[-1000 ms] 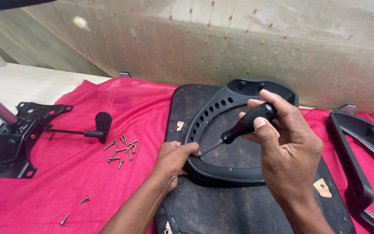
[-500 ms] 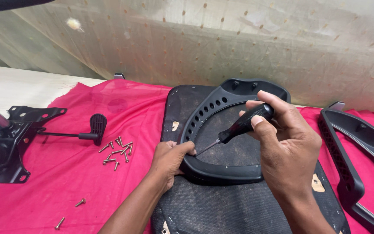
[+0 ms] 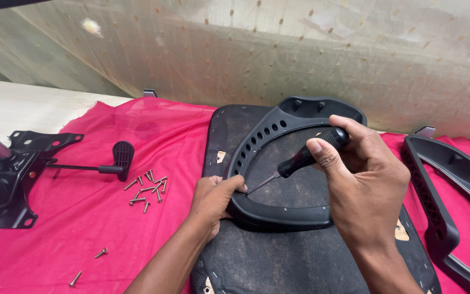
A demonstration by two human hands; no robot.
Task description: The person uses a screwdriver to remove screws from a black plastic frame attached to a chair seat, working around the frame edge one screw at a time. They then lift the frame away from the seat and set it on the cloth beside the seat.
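Your right hand [image 3: 363, 188] is closed tight around the black screwdriver [image 3: 300, 159], and its thin tip points down at the black armrest [image 3: 278, 209]. Your left hand [image 3: 213, 198] grips the armrest's edge, right beside the tip, on the seat [image 3: 300, 261].

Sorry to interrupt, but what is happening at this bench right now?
A person is working on a black armrest lying on a seat pan. The right hand holds a screwdriver with its tip at the armrest's inner edge, where the left hand steadies it. Loose screws lie on the red cloth; another armrest waits at right.
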